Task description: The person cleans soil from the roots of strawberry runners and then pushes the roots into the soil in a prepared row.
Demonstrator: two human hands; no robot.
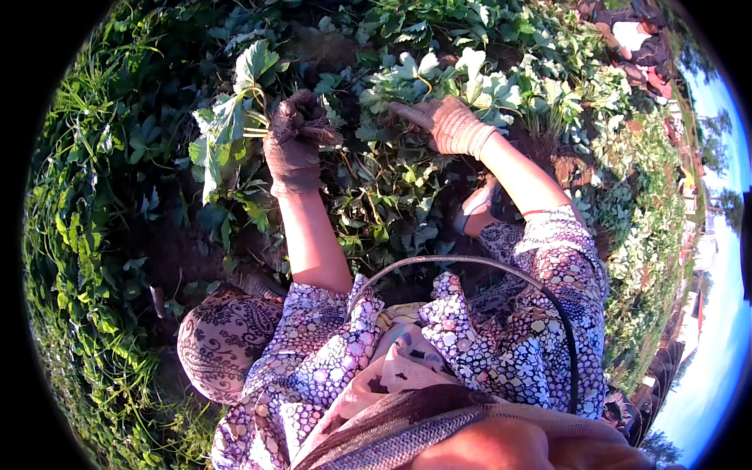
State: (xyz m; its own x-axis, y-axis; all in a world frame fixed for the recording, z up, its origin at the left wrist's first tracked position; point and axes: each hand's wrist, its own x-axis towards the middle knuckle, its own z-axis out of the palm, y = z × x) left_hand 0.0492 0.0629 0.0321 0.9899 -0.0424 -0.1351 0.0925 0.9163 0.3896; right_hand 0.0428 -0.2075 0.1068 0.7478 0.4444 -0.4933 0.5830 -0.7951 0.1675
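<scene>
My left hand, in a soiled knit glove, is closed around an uprooted leafy plant. The plant's toothed green leaves hang out on the left, while its soil-covered roots stick out to the right. My right hand wears a similar brownish glove. Its index finger points left, over low foliage; the other fingers are partly hidden, and whether they hold anything is unclear. Pale-lit leafy plants lie just beyond the right hand, some with stems bunched together.
Dense green plants cover the ground on the left. My shod foot rests among leaves below the right hand. A dark curved cord arcs before my chest. Another person is low to the ground at the upper right.
</scene>
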